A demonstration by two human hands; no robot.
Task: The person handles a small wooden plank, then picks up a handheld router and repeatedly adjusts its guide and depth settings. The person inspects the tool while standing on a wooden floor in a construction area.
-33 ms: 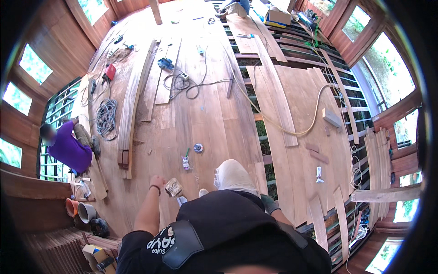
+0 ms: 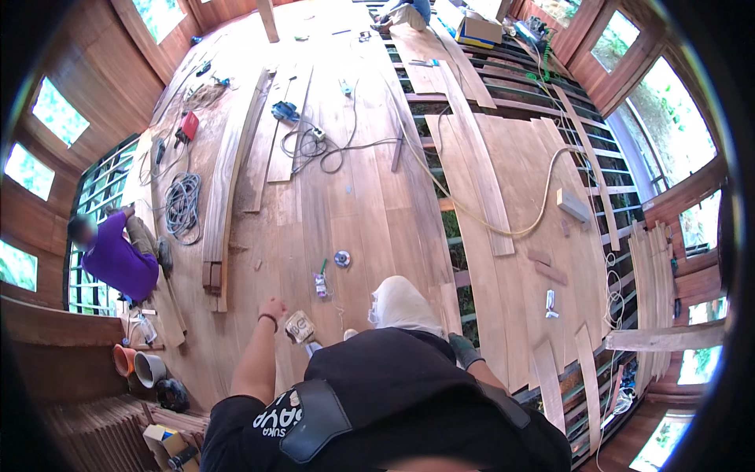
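Observation:
My left hand point(image 2: 272, 309), bare with a dark band at the wrist, has its fingers curled, what they hold too small to make out. Just right of it sits a pale, stained container point(image 2: 300, 326) with dark markings. My right hand point(image 2: 464, 348), in a dark green glove, is beside my pale-trousered knee point(image 2: 405, 303), its fingers partly hidden. In front of me on the plank floor point(image 2: 370, 236) lie a small round blue-and-silver object point(image 2: 342, 259) and a small white-purple packet with a green stick point(image 2: 321, 285).
A person in purple point(image 2: 118, 259) crouches at left; another point(image 2: 405, 20) sits at the far end. Open joists point(image 2: 464, 299) run at right. Loose boards point(image 2: 232, 197), cable coils point(image 2: 183, 204), a hose point(image 2: 511, 230), power tools point(image 2: 285, 111), buckets point(image 2: 148, 368) and a post point(image 2: 661, 337) surround me.

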